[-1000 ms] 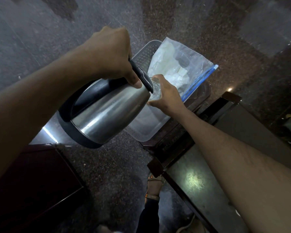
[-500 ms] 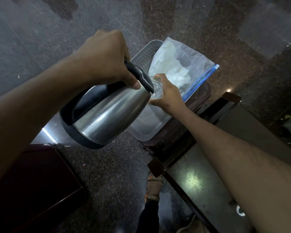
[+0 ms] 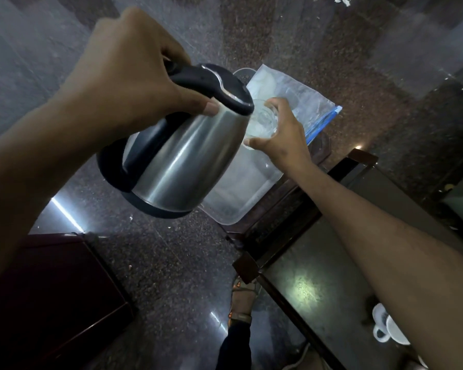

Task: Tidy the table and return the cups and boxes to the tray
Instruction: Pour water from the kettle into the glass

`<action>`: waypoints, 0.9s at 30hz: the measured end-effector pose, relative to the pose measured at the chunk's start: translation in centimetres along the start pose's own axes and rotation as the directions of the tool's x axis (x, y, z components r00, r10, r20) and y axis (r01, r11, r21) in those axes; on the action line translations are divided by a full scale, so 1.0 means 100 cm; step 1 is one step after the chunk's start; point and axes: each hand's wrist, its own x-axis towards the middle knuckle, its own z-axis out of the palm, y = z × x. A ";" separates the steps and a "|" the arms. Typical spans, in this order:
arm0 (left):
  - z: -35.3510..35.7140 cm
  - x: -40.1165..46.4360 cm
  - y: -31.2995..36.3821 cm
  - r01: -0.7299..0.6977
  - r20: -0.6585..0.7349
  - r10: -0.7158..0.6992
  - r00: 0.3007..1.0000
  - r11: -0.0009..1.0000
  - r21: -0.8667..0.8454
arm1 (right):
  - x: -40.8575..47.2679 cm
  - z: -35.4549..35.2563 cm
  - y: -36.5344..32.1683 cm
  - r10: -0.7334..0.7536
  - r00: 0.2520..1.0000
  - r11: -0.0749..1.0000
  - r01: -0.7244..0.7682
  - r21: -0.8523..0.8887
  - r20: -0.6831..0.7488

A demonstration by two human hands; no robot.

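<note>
My left hand (image 3: 134, 73) grips the black handle of a steel kettle (image 3: 182, 161), which is tilted with its spout end against a clear glass cup (image 3: 263, 121). My right hand (image 3: 281, 134) holds that cup from the right, above a translucent plastic tray (image 3: 241, 198). A clear zip bag (image 3: 302, 100) with white contents lies over the tray's far end. A white cup (image 3: 392, 329) peeks out under my right forearm on the dark table (image 3: 305, 289).
The tray rests on a small dark wooden stand (image 3: 278, 209) beside the dark table. A dark red cabinet (image 3: 51, 295) fills the lower left. My sandalled foot (image 3: 242, 295) stands on the speckled stone floor (image 3: 171, 257).
The kettle has risen and tipped further toward the cup. My view has shifted, so the white cup on the table now shows at the lower right.
</note>
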 end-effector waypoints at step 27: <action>0.152 -0.059 -0.079 -0.005 -0.558 -0.191 0.808 0.944 -0.330 | -0.020 -0.030 0.029 0.021 0.998 0.991 -0.029 -0.134 -0.065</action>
